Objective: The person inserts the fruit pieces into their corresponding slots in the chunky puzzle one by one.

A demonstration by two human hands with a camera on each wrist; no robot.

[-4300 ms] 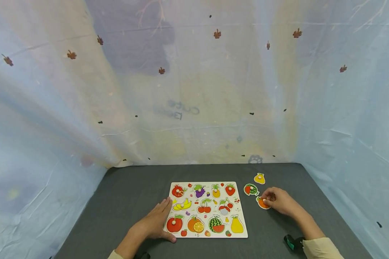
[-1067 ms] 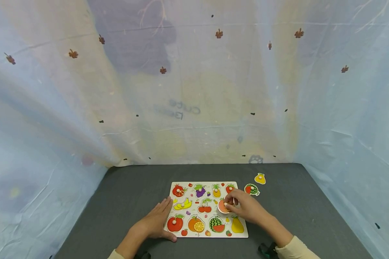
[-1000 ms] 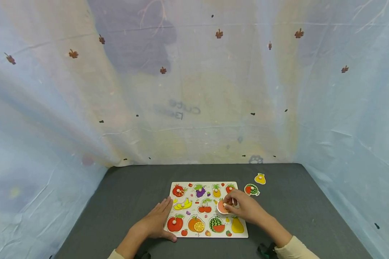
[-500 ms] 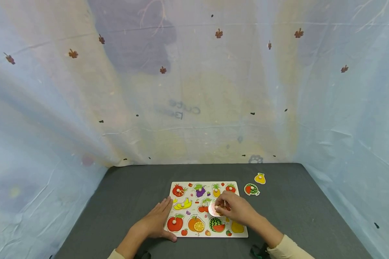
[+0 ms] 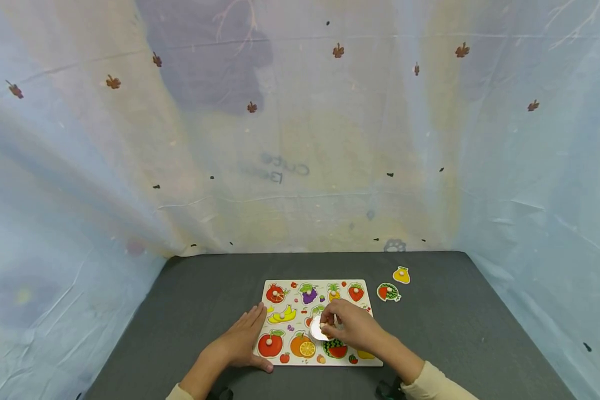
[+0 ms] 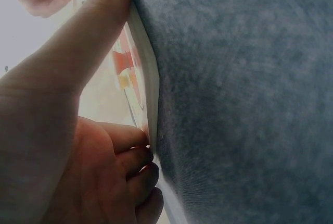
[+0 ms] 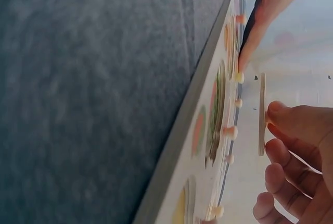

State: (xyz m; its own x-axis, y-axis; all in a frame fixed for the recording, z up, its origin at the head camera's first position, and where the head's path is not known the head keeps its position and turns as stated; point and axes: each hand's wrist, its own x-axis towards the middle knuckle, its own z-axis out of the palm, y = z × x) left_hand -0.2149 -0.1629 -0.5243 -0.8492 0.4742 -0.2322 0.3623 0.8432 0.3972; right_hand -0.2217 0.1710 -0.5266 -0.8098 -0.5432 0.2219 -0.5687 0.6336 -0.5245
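A white fruit peg puzzle board (image 5: 337,363) lies on the table, several knobbed pieces seated in it. My left hand (image 5: 237,340) rests along its left edge, fingers straight and thumb at the near corner. Above the middle of the board, my right hand (image 5: 352,325) pinches an orange puzzle piece (image 5: 316,329) by its peg. Glare whitens its face now. The right wrist view shows that piece (image 7: 262,114) edge-on, clear of the board, between thumb and fingers. My right hand hides part of the cherries and the pear on the board.
Right of the board lie a watermelon piece (image 5: 388,291) and, farther back, a pear piece (image 5: 401,274). The dark grey table (image 5: 210,294) ends at a pale patterned curtain (image 5: 325,139) at the back and sides.
My right hand picked up the orange piece from right of the board and carried it left over the board. In the last second it moved farther left. My left hand stayed put.
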